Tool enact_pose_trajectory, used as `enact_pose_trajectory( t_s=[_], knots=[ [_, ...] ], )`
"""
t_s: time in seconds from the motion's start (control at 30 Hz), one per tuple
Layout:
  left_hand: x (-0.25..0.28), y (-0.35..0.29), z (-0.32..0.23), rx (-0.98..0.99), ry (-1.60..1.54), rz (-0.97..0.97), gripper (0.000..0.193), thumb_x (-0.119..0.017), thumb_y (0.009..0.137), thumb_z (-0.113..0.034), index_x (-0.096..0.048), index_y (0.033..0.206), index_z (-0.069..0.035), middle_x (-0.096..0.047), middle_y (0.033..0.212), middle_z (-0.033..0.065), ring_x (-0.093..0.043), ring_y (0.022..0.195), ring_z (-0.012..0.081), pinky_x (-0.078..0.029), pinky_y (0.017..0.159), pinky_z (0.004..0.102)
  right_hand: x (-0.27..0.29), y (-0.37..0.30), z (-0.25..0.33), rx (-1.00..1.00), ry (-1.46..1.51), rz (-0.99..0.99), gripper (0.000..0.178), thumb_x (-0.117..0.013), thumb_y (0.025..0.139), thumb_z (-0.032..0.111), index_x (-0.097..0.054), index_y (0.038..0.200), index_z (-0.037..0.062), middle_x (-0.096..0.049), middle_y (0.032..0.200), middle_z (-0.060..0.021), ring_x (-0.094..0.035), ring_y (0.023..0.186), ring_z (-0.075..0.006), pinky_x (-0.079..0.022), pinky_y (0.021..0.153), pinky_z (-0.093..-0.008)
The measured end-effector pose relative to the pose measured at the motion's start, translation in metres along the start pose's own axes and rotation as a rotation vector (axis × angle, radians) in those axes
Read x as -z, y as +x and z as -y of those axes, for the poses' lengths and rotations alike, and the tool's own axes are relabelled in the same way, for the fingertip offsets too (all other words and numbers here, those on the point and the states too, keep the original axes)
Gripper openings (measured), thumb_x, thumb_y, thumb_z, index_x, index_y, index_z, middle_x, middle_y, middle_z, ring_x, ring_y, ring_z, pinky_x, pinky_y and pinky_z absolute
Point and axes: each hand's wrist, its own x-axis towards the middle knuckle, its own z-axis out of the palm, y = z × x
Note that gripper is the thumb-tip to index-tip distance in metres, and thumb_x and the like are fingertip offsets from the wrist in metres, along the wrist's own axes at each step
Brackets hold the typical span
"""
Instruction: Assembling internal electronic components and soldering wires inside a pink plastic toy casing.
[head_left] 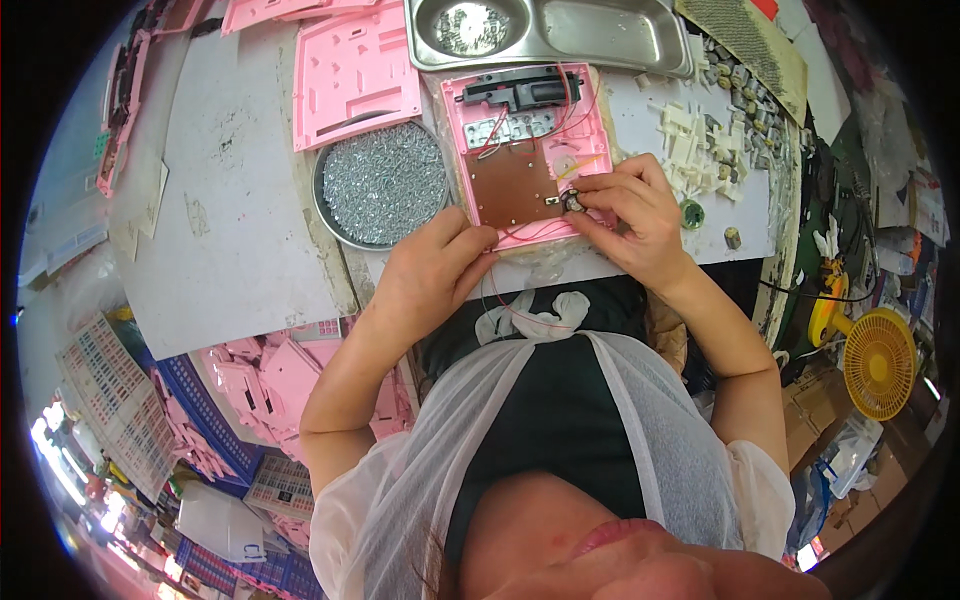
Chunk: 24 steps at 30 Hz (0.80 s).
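The open pink housing [528, 150] lies just above the centre of the frame on the desk [230, 230], its brown circuit board [515, 185] and red wires [575, 100] facing up. The right hand [630, 215] sits on the housing's lower right corner, its fingers [600, 190] pinched together on a small round metal part [573, 202] pressed against the board's edge. The left hand [435, 265] rests at the housing's lower left edge, fingers curled loosely against the rim and steadying it; whether they grip anything I cannot tell. To seat the part well, it seems wise to keep the housing pinned flat with the left hand, guide the piece straight down, and keep the thin red wires out from under it. Room is tight: a round tray of screws [383, 183] touches the housing's left side, a steel tray [550, 35] lies just above it, and white plastic pieces [690, 140] lie scattered close on the right, so a sliding elbow could scatter them. The desk's near edge runs just below both hands. The freest room is the bare grey sheet at the left of the frame, below a spare pink shell [355, 70].
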Motion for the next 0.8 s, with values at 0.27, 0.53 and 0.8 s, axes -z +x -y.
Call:
enact_pose_trajectory(
  t_s=[0.27, 0.53, 0.8],
  knots=[
    [0.002, 0.003, -0.005, 0.011, 0.038, 0.007, 0.021, -0.075, 0.084, -0.005, -0.066, 0.102, -0.004, -0.056, 0.087, 0.012, -0.061, 0.073, 0.0318, -0.05, 0.064, 0.0406, 0.035, 0.012, -0.011, -0.027, 0.028, 0.012, 0.017, -0.08, 0.073, 0.008, -0.073, 0.088, 0.0047, -0.074, 0.096, -0.0063, -0.058, 0.087, -0.0269, -0.049, 0.077, -0.0376],
    [0.019, 0.019, -0.021, 0.058, 0.108, 0.17, 0.02, -0.075, 0.084, -0.007, -0.066, 0.102, -0.003, -0.06, 0.09, 0.0129, -0.064, 0.077, 0.032, -0.051, 0.067, 0.0402, 0.092, 0.034, -0.084, -0.246, -0.69, 0.278, 0.016, -0.072, 0.083, 0.015, -0.073, 0.094, 0.0041, -0.071, 0.101, -0.0096, -0.06, 0.096, -0.0328, -0.05, 0.084, -0.0414],
    [0.073, 0.12, 0.003, 0.006, 0.195, 0.009, 0.015, -0.068, 0.089, -0.014, -0.071, 0.098, -0.002, -0.069, 0.087, 0.0145, -0.066, 0.076, 0.0328, -0.051, 0.07, 0.0388, 0.111, 0.026, -0.104, -0.168, -0.392, -0.085, 0.019, -0.064, 0.092, 0.009, -0.07, 0.108, 0.0022, -0.07, 0.096, -0.0121, -0.064, 0.091, -0.0261, -0.051, 0.082, -0.0352]
  ],
)
